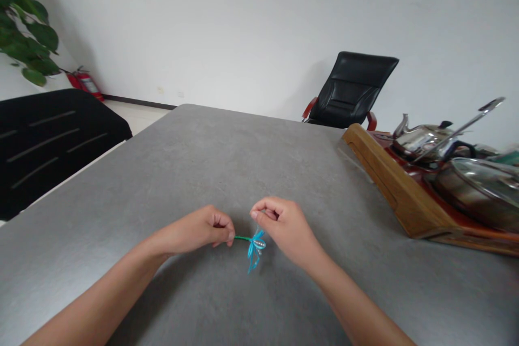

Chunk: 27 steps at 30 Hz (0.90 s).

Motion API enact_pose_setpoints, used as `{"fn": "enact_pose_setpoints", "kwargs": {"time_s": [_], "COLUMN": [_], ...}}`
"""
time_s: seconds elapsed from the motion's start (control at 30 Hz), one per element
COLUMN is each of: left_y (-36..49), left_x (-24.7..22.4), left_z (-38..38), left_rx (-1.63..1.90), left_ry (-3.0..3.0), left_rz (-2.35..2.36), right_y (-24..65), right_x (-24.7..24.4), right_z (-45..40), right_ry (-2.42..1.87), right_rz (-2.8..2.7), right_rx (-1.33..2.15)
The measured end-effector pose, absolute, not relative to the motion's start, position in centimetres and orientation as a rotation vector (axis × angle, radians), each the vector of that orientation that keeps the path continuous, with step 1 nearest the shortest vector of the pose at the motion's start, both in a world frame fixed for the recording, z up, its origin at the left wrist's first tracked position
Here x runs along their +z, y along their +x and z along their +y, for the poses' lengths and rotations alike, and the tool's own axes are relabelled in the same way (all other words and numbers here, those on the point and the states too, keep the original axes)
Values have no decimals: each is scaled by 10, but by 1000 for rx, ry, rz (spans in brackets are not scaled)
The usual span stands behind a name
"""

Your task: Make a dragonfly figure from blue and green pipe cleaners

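Observation:
A small blue beaded flower (256,245) with pale beads along its petals hangs just above the table, between my two hands. Its thin green stem (242,238) runs leftward from the petals, and my left hand (214,227) pinches the end of it. Above and to the right of the petals, my right hand (279,217) is closed in a pinch. A faint thin pale strand (257,226) stretches from those fingertips down to the flower; its exact material is too fine to tell.
The grey table (227,157) spreads out under my hands. At right stands a wooden tea tray (389,189) bearing a metal kettle (421,140) and a lidded pot (478,189). A black armchair (352,89) is beyond the far edge; a black chair back (57,140) is at left.

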State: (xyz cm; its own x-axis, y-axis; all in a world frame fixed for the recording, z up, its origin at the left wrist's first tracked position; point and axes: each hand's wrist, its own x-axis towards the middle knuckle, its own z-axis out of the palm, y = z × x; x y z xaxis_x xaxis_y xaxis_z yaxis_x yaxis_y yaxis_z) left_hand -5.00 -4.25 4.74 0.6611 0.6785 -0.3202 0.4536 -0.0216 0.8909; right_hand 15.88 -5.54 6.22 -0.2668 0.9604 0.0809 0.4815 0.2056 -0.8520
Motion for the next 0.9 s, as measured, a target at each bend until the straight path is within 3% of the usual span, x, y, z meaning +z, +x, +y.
{"fn": "enact_pose_setpoints", "kwargs": {"time_s": [0.33, 0.9], "left_y": [-50, -50], "left_x": [44, 52], "left_z": [-41, -36], "left_rx": [276, 624], "left_ry": [1662, 1482], "left_rz": [1017, 1318], "right_y": [157, 150], "right_x": [76, 61], "right_z": [-66, -71], "right_ry": [-1381, -1498], "right_rz": [-1984, -1930], "right_rx": [767, 815]}}
